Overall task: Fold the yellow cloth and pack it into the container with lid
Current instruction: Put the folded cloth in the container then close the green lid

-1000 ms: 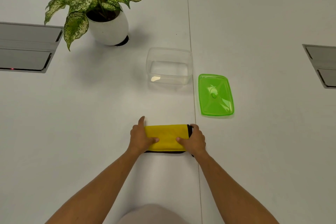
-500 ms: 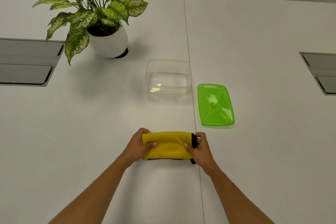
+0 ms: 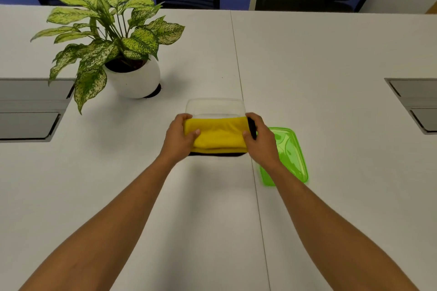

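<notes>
Now Lower the Cloth Level into the Box

Right now both of your hands hold the folded cloth by its short ends: the left hand clamps one end with the thumb on top, and the right hand clamps the other, beside the black edging. The bundle sits above the table, in front of and partly over the near wall of the box; whether it touches the rim, I cannot tell.

To do this step well, keep the grip even at both ends so the layers do not slide apart, and bring the bundle down flat, long side along the box's long side. Let go only once the cloth rests on the floor of the box, then press the middle so nothing rides above the rim.

The cloth looks soft, thick and plush, yellow with a dark underside, and likely to spring open if released early. The box is clear, rigid plastic with rounded corners. The lid, translucent green and rectangular, lies flat just right of the box, partly under your right wrist. A leafy plant in a smooth white pot stands well clear to the left.
</notes>
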A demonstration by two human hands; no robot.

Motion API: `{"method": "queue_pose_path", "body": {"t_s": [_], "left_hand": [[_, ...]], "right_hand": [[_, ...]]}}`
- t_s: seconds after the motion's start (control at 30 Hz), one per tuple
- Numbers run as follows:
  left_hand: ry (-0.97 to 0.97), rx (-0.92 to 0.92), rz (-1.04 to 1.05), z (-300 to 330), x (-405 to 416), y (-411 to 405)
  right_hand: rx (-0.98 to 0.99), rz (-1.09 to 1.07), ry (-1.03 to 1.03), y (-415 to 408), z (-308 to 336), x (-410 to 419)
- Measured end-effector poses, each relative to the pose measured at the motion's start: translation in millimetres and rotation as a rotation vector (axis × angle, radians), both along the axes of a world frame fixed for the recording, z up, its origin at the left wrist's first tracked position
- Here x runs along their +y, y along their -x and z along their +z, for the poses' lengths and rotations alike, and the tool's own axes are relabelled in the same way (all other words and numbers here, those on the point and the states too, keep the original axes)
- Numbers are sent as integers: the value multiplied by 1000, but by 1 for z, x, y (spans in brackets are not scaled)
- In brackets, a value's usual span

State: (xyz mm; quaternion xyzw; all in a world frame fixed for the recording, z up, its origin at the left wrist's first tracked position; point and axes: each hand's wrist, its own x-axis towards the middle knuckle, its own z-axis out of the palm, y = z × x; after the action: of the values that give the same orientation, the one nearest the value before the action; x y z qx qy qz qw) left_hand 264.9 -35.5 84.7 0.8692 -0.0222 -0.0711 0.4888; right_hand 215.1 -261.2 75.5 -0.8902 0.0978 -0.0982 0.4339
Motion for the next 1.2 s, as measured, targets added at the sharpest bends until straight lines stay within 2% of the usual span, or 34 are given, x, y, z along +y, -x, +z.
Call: {"method": "queue_pose_path", "body": {"t_s": [0.07, 0.2, 0.37, 0.5, 0.73, 1.07, 1.2], "left_hand": [[-73, -60, 5, 3, -8, -23], [-166, -64, -15, -2, -20, -60], [-287, -58, -102, -20, -31, -90], [-479, -51, -215, -36, -38, -99], [-676, 4, -304, -54, -35, -94], [-856, 110, -441, -55, -33, -74], [-887, 73, -449, -60, -35, -67]], "right_hand": [[23, 11, 82, -26, 6, -3], [93, 29, 153, -66, 5, -8], [117, 67, 181, -98, -13, -11], [199, 98, 286, -112, -25, -9], [279, 252, 570, -113, -30, -3], [406, 268, 655, -89, -28, 6], [404, 271, 689, -86, -34, 10]]}}
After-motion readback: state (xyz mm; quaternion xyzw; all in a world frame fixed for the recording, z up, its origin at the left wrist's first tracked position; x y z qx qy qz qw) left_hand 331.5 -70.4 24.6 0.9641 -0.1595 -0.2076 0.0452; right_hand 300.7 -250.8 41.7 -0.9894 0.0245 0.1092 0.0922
